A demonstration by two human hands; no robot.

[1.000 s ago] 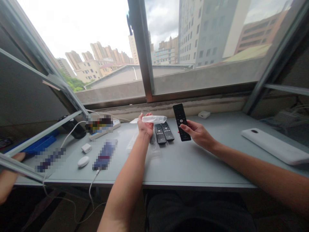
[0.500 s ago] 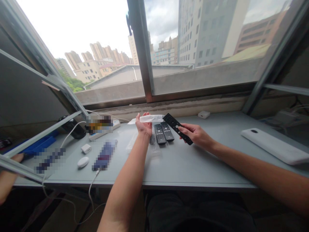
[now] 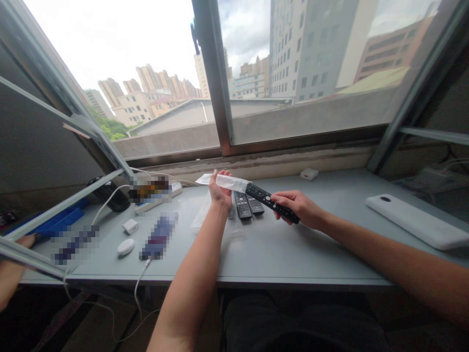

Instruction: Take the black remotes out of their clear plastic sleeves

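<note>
My right hand [image 3: 297, 208] grips the lower end of a black remote control [image 3: 269, 199], thumb on its button face. The remote's far end meets the mouth of a narrow white plastic sleeve [image 3: 232, 183]; whether the tip is inside I cannot tell. Around the sleeve's other part my left hand [image 3: 221, 191] is closed, palm up. Beneath, two more black remotes, one on the left [image 3: 243, 206] and one on the right [image 3: 256, 205], lie side by side on the table. Clear plastic bags [image 3: 205, 215] lie partly hidden behind my left forearm.
On the grey table [image 3: 311, 254] a white device [image 3: 417, 221] lies at right, a small white box [image 3: 309, 173] at the back. To the left are a cabled phone [image 3: 158, 237], white adapter [image 3: 131, 225], oval white case [image 3: 126, 247] and power strip [image 3: 159, 198]. Another person's arm [image 3: 12, 274] shows far left.
The remote in my right hand has turned flatter and its far end has come down to the sleeve's mouth. The sleeve now slopes down toward the right.
</note>
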